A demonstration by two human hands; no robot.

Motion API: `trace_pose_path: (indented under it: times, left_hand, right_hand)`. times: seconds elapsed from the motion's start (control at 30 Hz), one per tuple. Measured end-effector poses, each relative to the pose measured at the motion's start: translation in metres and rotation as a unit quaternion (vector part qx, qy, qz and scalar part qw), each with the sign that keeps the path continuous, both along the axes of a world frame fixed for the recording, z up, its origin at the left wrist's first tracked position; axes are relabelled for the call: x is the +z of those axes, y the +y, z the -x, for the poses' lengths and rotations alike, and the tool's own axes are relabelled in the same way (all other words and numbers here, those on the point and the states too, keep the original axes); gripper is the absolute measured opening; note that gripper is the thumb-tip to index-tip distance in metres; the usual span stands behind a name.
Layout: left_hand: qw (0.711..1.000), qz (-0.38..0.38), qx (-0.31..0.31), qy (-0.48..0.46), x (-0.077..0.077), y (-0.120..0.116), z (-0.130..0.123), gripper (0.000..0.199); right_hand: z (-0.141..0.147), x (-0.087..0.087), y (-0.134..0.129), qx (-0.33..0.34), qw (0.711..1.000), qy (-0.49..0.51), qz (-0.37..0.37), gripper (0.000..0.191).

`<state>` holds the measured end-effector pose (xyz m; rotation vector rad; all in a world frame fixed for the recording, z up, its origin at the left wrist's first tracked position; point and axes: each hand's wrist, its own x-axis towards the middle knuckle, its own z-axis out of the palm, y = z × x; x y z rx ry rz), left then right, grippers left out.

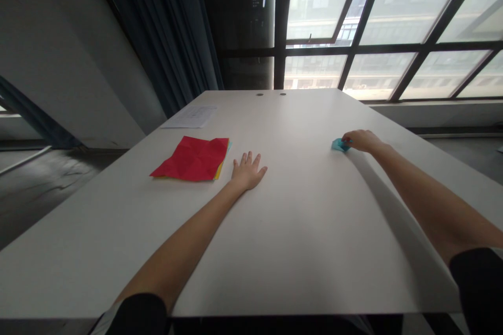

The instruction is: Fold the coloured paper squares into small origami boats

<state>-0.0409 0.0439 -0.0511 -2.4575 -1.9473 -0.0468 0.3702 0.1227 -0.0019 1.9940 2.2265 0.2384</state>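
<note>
My left hand [248, 171] lies palm down on the white table [291, 230], fingers spread, holding nothing. Just to its left is a creased red sheet [196, 159], with yellow and light blue edges showing from beneath at its right side. Over on the right, my right hand [360, 140] has its fingers closed on a small light blue folded piece [340, 145], which sits at or just above the tabletop. Part of that piece is hidden by the fingers.
A white printed sheet [190, 117] lies near the table's left edge, beyond the red one. Two small dark round fittings [260, 94] sit at the far edge. Dark blue curtains [165, 25] and windows stand behind the table.
</note>
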Motion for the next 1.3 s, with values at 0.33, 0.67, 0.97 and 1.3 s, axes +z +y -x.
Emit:
trace_pose_path:
  times: [0.33,0.67,0.97,1.3]
  left_hand:
    - [1.000,0.005,0.002,0.005,0.000,0.001,-0.002,0.066]
    - [1.000,0.007,0.003,0.007,0.000,-0.001,-0.003,0.065]
    - [1.000,0.007,0.007,0.013,0.005,-0.006,-0.007,0.065]
    - [1.000,0.014,0.006,0.004,0.000,-0.003,-0.009,0.066]
  right_hand:
    - [0.010,0.002,0.003,0.044,0.998,0.023,0.044,0.026]
    - [0.007,-0.001,0.010,0.033,0.997,0.024,0.062,0.024]
    - [0.013,-0.003,0.009,0.056,0.995,0.022,0.082,0.017]
    - [0.009,-0.006,0.011,0.047,0.993,0.045,0.103,0.021]
